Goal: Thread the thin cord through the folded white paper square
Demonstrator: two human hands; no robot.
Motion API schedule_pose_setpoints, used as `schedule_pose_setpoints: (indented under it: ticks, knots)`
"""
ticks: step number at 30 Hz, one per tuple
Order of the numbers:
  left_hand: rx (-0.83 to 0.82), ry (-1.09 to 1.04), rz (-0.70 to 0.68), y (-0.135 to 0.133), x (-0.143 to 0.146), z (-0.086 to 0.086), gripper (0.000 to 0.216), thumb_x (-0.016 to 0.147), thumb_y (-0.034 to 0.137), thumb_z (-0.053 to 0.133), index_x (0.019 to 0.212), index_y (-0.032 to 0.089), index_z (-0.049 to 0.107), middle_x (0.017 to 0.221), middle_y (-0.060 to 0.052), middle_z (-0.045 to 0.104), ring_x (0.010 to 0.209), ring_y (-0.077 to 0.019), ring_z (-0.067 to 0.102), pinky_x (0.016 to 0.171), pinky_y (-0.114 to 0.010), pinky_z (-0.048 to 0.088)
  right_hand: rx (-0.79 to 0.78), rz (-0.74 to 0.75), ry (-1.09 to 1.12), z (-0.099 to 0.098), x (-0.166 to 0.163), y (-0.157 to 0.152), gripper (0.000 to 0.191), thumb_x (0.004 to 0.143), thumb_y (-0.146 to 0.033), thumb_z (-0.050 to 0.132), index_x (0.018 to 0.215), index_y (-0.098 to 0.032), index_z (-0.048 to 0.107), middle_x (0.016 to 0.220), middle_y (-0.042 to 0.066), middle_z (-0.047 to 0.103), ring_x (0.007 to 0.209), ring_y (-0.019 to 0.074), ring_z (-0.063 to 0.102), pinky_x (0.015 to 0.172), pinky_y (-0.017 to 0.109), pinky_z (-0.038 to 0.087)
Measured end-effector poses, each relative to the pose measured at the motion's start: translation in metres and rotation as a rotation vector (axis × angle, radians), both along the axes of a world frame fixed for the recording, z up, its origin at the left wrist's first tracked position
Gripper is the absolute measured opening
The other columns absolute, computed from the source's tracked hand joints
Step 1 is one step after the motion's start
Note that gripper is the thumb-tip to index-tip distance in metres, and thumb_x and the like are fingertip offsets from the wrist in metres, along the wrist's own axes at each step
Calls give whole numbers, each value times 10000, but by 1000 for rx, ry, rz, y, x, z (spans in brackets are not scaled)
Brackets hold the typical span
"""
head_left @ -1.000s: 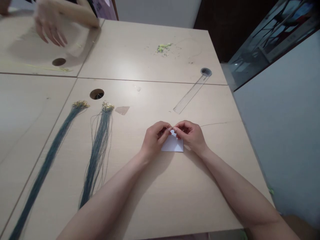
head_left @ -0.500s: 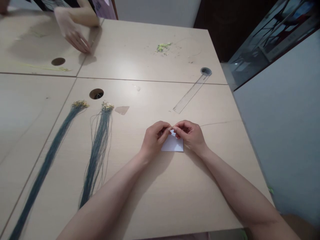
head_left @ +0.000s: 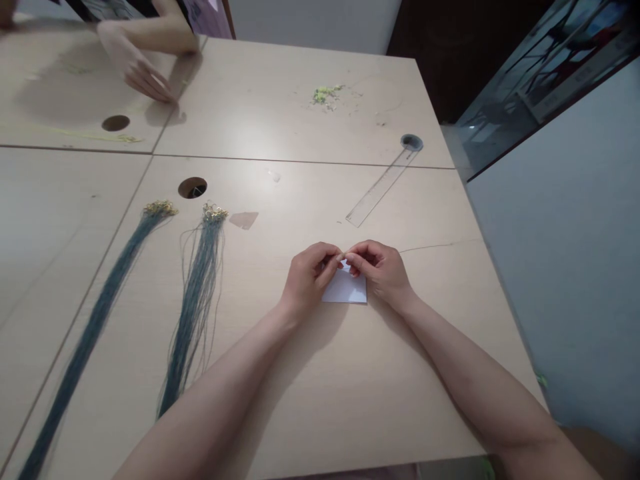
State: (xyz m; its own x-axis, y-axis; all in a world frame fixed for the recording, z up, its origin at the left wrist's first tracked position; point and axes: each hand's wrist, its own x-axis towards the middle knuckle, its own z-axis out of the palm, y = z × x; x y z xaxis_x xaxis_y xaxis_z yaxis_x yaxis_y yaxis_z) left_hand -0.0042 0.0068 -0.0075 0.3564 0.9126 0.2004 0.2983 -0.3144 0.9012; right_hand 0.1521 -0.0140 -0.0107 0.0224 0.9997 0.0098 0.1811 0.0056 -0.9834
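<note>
My left hand (head_left: 311,272) and my right hand (head_left: 383,268) meet at the fingertips, both closed in a pinch. What lies between the left fingertips is too small to make out. A thin fishing line (head_left: 425,249) runs out from the right hand across the table to the right. Under the fingers lies a small white card (head_left: 345,288), its upper part covered by the hands. To the left are two bundles of blue-green line, the nearer bundle (head_left: 193,313) and the farther-left bundle (head_left: 105,307), each topped with small gold fishing hooks (head_left: 215,213).
A clear ruler (head_left: 383,187) lies by a round grey-rimmed hole (head_left: 412,143). Yellow-green scraps (head_left: 326,94) lie farther back. Another cable hole (head_left: 193,187) is beyond the bundles, near a clear plastic scrap (head_left: 244,220). Across the table, another person's hand (head_left: 145,79) rests low over the surface.
My hands keep almost the same pinch over the card. The other person's hand has shifted slightly to the left.
</note>
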Motion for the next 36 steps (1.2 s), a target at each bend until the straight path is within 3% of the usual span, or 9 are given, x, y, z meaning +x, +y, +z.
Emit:
schedule_pose_setpoints:
  ticks: [36]
  knots:
    - [-22,-19,18,-1,2,-3,147,834,271,497,800,161,589,731,-23,605,675,-107,551,607,-216,426,26,-12,-55,2,-2,-3,105,748,-284,593,757,-181,608,652,6,619,548,112,577,542,239,466]
